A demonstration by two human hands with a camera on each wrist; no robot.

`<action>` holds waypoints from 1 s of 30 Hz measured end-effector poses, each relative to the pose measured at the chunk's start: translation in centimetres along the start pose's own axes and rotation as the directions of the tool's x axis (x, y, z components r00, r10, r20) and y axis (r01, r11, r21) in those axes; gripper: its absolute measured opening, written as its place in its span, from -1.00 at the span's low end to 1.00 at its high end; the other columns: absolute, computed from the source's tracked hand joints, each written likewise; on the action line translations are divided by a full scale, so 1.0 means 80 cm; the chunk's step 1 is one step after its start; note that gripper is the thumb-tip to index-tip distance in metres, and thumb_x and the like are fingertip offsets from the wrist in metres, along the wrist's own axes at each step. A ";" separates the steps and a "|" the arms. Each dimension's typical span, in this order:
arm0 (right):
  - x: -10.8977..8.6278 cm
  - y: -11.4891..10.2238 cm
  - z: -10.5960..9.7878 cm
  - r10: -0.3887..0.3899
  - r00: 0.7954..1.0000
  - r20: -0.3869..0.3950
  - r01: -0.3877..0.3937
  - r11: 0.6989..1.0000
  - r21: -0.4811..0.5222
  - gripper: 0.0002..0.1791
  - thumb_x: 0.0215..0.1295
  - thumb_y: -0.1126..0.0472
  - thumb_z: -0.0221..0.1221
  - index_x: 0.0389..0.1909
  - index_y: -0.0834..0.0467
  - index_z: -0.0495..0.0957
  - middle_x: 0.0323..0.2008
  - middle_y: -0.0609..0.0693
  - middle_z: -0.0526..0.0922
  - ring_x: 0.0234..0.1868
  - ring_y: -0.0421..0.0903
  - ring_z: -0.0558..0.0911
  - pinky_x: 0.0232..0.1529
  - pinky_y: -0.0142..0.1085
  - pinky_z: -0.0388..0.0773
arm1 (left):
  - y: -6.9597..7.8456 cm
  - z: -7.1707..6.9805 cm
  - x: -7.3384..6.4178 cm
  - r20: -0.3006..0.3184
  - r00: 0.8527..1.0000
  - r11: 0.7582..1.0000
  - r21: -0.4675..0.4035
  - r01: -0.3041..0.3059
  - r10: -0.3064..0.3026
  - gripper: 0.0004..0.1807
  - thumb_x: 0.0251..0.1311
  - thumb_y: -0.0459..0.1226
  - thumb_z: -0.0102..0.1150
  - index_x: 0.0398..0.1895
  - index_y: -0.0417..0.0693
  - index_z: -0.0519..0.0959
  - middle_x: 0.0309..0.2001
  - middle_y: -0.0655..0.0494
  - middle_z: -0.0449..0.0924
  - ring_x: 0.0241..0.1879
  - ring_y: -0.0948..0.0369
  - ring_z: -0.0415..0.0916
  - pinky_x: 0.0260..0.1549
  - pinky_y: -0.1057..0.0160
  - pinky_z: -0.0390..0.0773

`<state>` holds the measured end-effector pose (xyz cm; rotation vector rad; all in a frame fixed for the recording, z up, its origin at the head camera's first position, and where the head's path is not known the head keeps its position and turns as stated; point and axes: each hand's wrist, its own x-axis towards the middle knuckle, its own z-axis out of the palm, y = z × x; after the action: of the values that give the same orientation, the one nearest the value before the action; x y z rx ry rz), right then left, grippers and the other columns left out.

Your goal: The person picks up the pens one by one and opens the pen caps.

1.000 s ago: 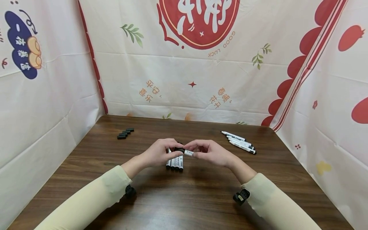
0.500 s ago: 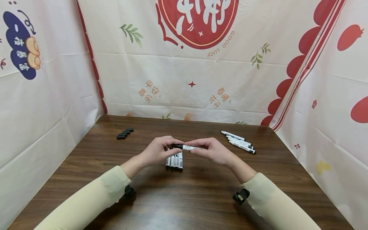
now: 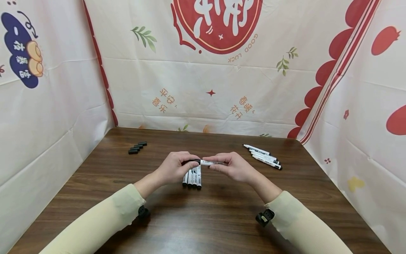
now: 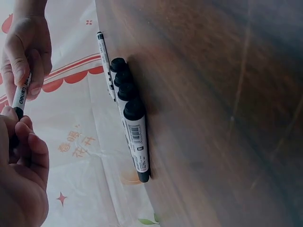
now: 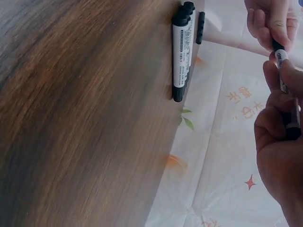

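Held level between both hands is a white marker [image 3: 207, 162] with black ends. The left hand [image 3: 173, 168] pinches its black cap end, mostly covered by fingers and thumb. The right hand [image 3: 234, 166] grips the white barrel; in the right wrist view the marker's black rear end [image 5: 292, 132] shows by the palm. The cap meets the barrel in the left wrist view. Beneath the hands, several capped markers [image 3: 194, 179] lie side by side on the table, their far ends hidden by the left hand.
Several loose black caps [image 3: 136, 149] lie in a slanted row at the table's back left. At the back right is a group of uncapped white markers [image 3: 264, 157]. Printed cloth [image 3: 203, 77] hangs behind and along both sides of the brown wooden table [image 3: 203, 218].
The marker was tilted and has come level, with more white barrel showing half a second ago. Since then the left fingers have closed further over the black cap. The other markers have stayed put.
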<state>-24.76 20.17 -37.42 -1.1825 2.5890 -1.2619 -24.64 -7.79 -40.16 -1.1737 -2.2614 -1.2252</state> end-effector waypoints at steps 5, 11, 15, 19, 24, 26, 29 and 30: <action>-0.001 0.000 0.003 -0.068 0.997 -0.033 0.065 0.995 -0.077 -0.60 0.52 0.30 0.37 0.31 0.02 0.76 0.06 -0.08 0.85 -0.06 -0.23 0.71 -0.09 -0.34 0.66 | 0.004 -0.002 0.001 0.030 0.998 0.999 -0.025 0.048 -0.047 -0.84 0.52 -0.32 0.35 0.01 -0.17 0.83 -0.31 -0.01 0.77 -0.50 0.43 0.40 -0.46 0.37 0.45; -0.003 -0.001 0.003 -0.043 0.998 -0.034 0.042 0.998 -0.052 -0.62 0.55 0.28 0.34 0.31 0.02 0.76 0.14 -0.04 0.85 0.05 -0.27 0.75 -0.01 -0.34 0.70 | 0.002 -0.002 0.001 0.029 1.000 1.000 0.028 -0.013 0.013 -0.83 0.51 -0.33 0.36 0.03 -0.16 0.84 -0.33 0.11 0.75 -0.47 0.43 0.41 -0.42 0.35 0.51; -0.003 -0.001 0.000 0.028 1.000 -0.015 -0.028 1.000 0.014 -0.66 0.60 0.21 0.31 0.30 0.02 0.77 0.20 -0.03 0.82 0.17 -0.24 0.76 0.09 -0.35 0.72 | 0.001 -0.002 0.002 0.015 0.996 0.992 0.097 -0.084 0.083 -0.81 0.47 -0.33 0.39 0.05 -0.14 0.84 -0.27 0.14 0.78 -0.41 0.40 0.46 -0.38 0.34 0.54; -0.002 -0.003 -0.003 0.059 0.998 0.025 -0.061 0.996 0.065 -0.68 0.65 0.19 0.24 0.29 0.07 0.76 -0.03 0.09 0.88 -0.20 -0.27 0.75 -0.25 -0.42 0.62 | 0.001 -0.002 0.004 0.012 0.994 0.985 0.132 -0.112 0.112 -0.80 0.45 -0.32 0.42 0.05 -0.11 0.84 -0.23 0.13 0.81 -0.38 0.37 0.51 -0.37 0.35 0.56; -0.003 -0.004 -0.004 0.076 0.994 0.073 -0.083 0.991 0.106 -0.68 0.72 0.19 0.15 0.30 0.12 0.74 -0.32 0.18 0.75 -0.60 -0.30 0.33 -0.59 -0.39 0.23 | 0.000 -0.004 0.003 0.031 0.993 0.985 0.129 -0.114 0.111 -0.79 0.43 -0.32 0.43 0.06 -0.10 0.84 -0.23 0.14 0.81 -0.38 0.40 0.55 -0.38 0.39 0.59; -0.003 -0.004 -0.003 0.070 0.995 0.074 -0.077 0.992 0.099 -0.67 0.71 0.18 0.16 0.33 0.10 0.73 -0.18 0.14 0.82 -0.47 -0.32 0.55 -0.48 -0.41 0.45 | 0.000 -0.006 0.002 0.037 0.994 0.987 0.117 -0.108 0.105 -0.79 0.43 -0.33 0.43 0.06 -0.11 0.84 -0.24 0.14 0.79 -0.40 0.42 0.54 -0.39 0.40 0.59; -0.005 -0.001 -0.001 0.040 0.998 0.044 -0.041 0.998 0.036 -0.64 0.68 0.17 0.21 0.37 0.03 0.72 0.09 0.05 0.85 -0.10 -0.29 0.74 -0.13 -0.37 0.68 | 0.000 -0.008 0.001 0.044 0.995 0.992 0.087 -0.091 0.087 -0.80 0.45 -0.33 0.41 0.06 -0.13 0.84 -0.31 0.14 0.74 -0.45 0.44 0.48 -0.44 0.39 0.55; -0.006 0.000 0.000 0.028 0.999 0.033 -0.028 0.999 0.016 -0.64 0.67 0.18 0.22 0.37 0.01 0.72 0.15 0.02 0.83 -0.01 -0.27 0.75 -0.04 -0.34 0.70 | 0.001 -0.009 0.001 0.047 0.996 0.994 0.076 -0.084 0.080 -0.80 0.46 -0.33 0.40 0.06 -0.13 0.84 -0.34 0.15 0.72 -0.46 0.45 0.46 -0.46 0.38 0.54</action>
<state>-24.43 20.49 -37.52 -1.1501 2.5580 -1.2456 -24.72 -8.27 -39.66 -1.2623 -2.2466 -1.0806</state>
